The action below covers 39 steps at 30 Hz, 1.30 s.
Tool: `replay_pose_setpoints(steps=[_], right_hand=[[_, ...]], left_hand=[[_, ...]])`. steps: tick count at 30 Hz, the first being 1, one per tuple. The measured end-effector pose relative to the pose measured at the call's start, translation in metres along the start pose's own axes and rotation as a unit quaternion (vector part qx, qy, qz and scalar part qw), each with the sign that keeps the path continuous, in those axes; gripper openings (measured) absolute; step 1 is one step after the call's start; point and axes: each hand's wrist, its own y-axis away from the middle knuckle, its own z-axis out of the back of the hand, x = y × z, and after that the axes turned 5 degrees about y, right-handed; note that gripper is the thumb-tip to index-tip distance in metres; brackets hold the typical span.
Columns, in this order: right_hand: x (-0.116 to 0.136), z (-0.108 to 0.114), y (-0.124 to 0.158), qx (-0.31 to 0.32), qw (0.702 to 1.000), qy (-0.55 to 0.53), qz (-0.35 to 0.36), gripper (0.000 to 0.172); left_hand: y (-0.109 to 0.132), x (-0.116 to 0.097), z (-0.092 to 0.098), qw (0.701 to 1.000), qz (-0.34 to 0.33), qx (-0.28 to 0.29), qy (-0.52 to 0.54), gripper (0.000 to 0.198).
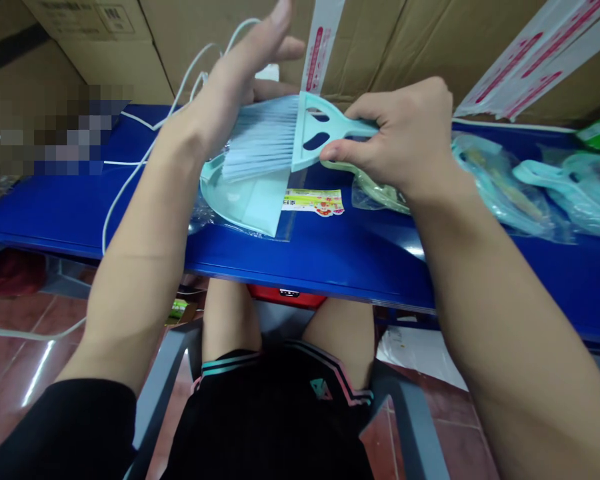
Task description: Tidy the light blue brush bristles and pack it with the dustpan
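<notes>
Little teal hand broom (300, 133) held up over its matching dustpan (225, 193) on the blue table (330, 260), right hand (405, 137) curled snugly round the handle, left hand (235, 87) wide open beside the bristles, fingers spread, gripping nothing

A dustpan (230, 200) lies on the table (340, 257), bagged dustpans (505, 187) to its right.
</notes>
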Motion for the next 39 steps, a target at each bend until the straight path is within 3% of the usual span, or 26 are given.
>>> replay_pose_setpoints(steps=[4, 8, 16, 20, 23, 28, 31, 35, 39], right_hand=[[-0.002, 0.000, 0.000, -0.003, 1.000, 0.003, 0.026, 0.064], [0.001, -0.002, 0.000, -0.010, 0.999, 0.013, 0.033, 0.067], [-0.009, 0.001, -0.003, -0.044, 0.999, -0.007, 0.031, 0.080], [-0.011, 0.003, -0.005, -0.033, 0.999, -0.003, 0.012, 0.080], [-0.008, 0.002, -0.003, -0.026, 0.999, 0.015, 0.014, 0.078], [-0.010, -0.004, 0.002, -0.077, 0.995, 0.025, 0.052, 0.066], [-0.012, -0.003, 0.002, -0.060, 0.997, 0.032, 0.044, 0.059], [-0.015, 0.001, -0.001, -0.025, 0.999, 0.026, 0.036, 0.064], [-0.017, 0.001, -0.002, -0.018, 0.999, 0.007, 0.040, 0.070]], left_hand=[[0.001, -0.006, -0.001, 0.985, -0.034, 0.007, -0.172, 0.080], [0.002, -0.015, -0.007, 0.953, -0.046, 0.024, -0.298, 0.079], [-0.001, -0.008, -0.014, 0.934, -0.030, 0.070, -0.349, 0.132], [0.001, -0.008, -0.021, 0.925, 0.000, 0.105, -0.366, 0.144], [0.001, -0.008, -0.024, 0.923, 0.007, 0.095, -0.372, 0.142], [-0.002, -0.004, -0.024, 0.916, -0.019, 0.063, -0.396, 0.133], [-0.004, -0.003, -0.023, 0.914, -0.045, 0.050, -0.401, 0.122], [-0.003, -0.003, -0.025, 0.900, -0.050, 0.039, -0.432, 0.110], [-0.004, -0.002, -0.025, 0.903, -0.040, 0.043, -0.425, 0.115]])
